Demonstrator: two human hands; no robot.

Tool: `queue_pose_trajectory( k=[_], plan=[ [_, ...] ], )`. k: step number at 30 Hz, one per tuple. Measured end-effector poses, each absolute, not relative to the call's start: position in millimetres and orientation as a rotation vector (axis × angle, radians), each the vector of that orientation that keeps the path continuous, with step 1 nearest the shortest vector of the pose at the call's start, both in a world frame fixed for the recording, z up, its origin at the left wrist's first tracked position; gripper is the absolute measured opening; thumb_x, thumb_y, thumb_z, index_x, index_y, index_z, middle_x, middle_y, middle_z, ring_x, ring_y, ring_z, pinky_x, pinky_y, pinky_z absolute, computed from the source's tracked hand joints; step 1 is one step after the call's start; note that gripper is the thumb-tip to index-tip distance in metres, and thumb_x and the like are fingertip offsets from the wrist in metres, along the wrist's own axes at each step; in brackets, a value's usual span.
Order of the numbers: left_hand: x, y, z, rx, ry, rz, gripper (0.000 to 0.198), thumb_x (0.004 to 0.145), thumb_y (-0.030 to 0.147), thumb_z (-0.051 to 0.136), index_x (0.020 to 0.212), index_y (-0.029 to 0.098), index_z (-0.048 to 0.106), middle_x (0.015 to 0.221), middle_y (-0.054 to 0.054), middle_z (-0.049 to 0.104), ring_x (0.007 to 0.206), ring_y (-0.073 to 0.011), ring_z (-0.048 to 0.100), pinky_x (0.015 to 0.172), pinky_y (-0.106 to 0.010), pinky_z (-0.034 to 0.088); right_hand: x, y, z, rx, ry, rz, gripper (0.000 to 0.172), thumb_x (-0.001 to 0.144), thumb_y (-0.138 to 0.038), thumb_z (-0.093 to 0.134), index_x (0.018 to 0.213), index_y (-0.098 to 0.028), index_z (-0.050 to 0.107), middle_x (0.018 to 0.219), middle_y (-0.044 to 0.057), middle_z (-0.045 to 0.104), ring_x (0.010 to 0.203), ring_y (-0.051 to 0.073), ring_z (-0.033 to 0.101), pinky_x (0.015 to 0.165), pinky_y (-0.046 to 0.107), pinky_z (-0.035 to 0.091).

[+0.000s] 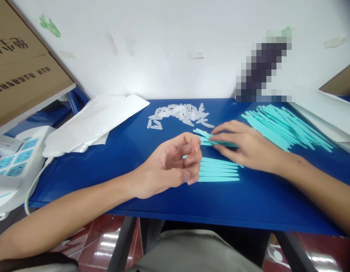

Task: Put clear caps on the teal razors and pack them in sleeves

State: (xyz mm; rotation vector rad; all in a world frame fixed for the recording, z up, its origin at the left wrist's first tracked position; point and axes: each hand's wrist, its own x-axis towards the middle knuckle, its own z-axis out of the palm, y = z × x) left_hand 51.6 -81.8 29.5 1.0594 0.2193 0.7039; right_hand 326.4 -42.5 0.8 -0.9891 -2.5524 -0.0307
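My left hand (170, 164) hovers over the blue table (129, 151) with its fingers curled in a pinch; what is between them, if anything, I cannot make out. It is just left of a neat row of teal plastic sticks (218, 170). My right hand (244, 145) lies flat, fingers stretched, pressing on a few more teal sticks (204, 136). A big loose pile of teal sticks (285, 126) lies to the right of that hand. A heap of small clear plastic caps (180, 113) sits at the back centre.
White plastic bags (92, 121) lie at the back left. A white power strip (13, 162) with a cable sits at the left edge, under a cardboard box (19, 71). More white sheets (324, 111) and another box are at the far right.
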Motion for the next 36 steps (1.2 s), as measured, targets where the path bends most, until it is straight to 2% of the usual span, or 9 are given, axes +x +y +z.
queue_pose_trajectory(
  k=[4,14,23,28,36],
  plan=[
    [51.5,-80.2,28.8,1.015,0.238,0.694,0.024,0.084,-0.002,0.059,0.097,0.018,0.054,0.085,0.004,0.037,0.065,-0.0047,0.036,0.063,-0.021,0.039,327.2,-40.4,-1.5,-0.955,-2.580,-0.035,0.029,0.101,-0.025,0.050,0.113,-0.019,0.076,0.116,0.011,0.073,0.103,0.029,0.066,0.089,0.047,0.052],
    [51.0,-79.5,29.0,1.002,0.267,0.693,0.024,0.083,-0.003,0.058,0.094,0.018,0.054,0.082,0.005,0.037,0.063,-0.0046,0.036,0.062,-0.021,0.038,323.1,-43.0,0.1,-0.877,-2.499,-0.040,0.026,0.099,-0.018,0.053,0.112,-0.020,0.075,0.116,0.010,0.076,0.105,0.027,0.068,0.091,0.043,0.052],
    [52.1,-77.9,29.8,0.992,0.283,0.710,0.025,0.078,-0.002,0.060,0.093,0.018,0.055,0.080,0.005,0.038,0.063,-0.0045,0.038,0.061,-0.020,0.039,316.0,-56.9,6.3,-0.754,-2.659,0.079,0.024,0.100,-0.028,0.056,0.106,-0.017,0.077,0.098,0.009,0.073,0.085,0.022,0.067,0.079,0.038,0.052],
    [52.3,-77.9,30.0,1.006,0.288,0.716,0.023,0.078,0.000,0.062,0.092,0.018,0.055,0.080,0.005,0.039,0.062,-0.0048,0.039,0.059,-0.021,0.039,315.9,-55.9,2.0,-0.801,-2.667,0.100,0.028,0.103,-0.027,0.051,0.102,-0.019,0.078,0.098,0.008,0.072,0.084,0.020,0.067,0.081,0.037,0.052],
    [50.4,-69.3,27.7,0.971,0.342,0.729,0.026,0.069,0.006,0.065,0.089,0.018,0.054,0.079,0.003,0.042,0.062,-0.0063,0.040,0.059,-0.022,0.038,315.9,-55.4,2.6,-0.903,-2.634,0.169,0.024,0.103,-0.027,0.052,0.102,-0.019,0.074,0.100,0.009,0.070,0.090,0.022,0.065,0.079,0.036,0.052]
  ],
)
